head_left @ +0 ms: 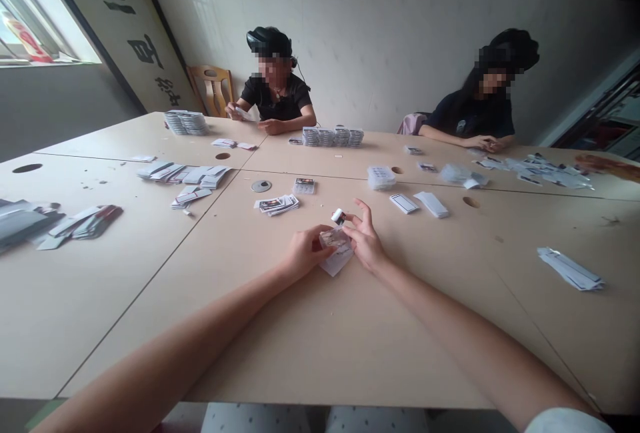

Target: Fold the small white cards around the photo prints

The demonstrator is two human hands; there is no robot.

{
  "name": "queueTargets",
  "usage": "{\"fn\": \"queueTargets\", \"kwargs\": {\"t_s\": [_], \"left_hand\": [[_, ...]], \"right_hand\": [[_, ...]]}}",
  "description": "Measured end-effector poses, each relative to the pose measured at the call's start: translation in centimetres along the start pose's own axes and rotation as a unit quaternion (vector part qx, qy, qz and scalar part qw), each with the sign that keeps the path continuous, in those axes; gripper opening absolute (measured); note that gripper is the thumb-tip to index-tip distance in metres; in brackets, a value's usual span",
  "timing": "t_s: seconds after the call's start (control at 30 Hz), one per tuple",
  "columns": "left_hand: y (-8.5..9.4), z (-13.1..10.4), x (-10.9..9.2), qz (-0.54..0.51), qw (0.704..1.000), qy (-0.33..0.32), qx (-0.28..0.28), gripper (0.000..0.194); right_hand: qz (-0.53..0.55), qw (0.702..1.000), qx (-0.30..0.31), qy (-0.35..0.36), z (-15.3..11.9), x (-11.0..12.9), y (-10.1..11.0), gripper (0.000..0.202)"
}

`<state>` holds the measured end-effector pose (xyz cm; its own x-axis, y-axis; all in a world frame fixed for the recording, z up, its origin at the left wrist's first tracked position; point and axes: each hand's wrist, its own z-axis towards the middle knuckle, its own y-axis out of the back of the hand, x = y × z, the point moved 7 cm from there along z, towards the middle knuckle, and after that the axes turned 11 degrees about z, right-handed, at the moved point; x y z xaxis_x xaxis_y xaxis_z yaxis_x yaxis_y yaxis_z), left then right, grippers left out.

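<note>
Beige worktable (310, 346), head view: you were mid-assembly on a packet.
Your left hand (303, 253) pinched the small clear packet with its card (336, 246), fingers closed on its left edge; your right hand (364, 241) gripped the right side, upper fingers splayed loose, a small white piece (339, 215) at its fingertips. Seating that piece looked next: needs a steady grip.
</note>
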<state>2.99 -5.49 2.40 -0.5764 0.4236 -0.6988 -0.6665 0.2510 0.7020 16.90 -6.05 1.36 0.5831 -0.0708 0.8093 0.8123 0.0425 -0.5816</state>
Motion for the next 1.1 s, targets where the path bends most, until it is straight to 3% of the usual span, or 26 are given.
{"fn": "queueTargets", "kwargs": {"t_s": [0.6,0.8,1.1], "left_hand": [[0.41,-0.03,-0.40,-0.005,1.000,0.008,0.002,0.044],[0.24,-0.03,-0.25,-0.009,1.000,0.010,0.001,0.043],[0.42,0.09,-0.17,-0.019,1.000,0.019,0.004,0.043]], "right_hand": [[0.013,1.000,0.000,-0.004,0.17,-0.18,0.53,0.072],[0.040,0.999,-0.012,-0.013,0.17,-0.14,0.36,0.059],[0.008,1.000,0.004,-0.013,0.00,-0.04,0.13,0.069]]}}
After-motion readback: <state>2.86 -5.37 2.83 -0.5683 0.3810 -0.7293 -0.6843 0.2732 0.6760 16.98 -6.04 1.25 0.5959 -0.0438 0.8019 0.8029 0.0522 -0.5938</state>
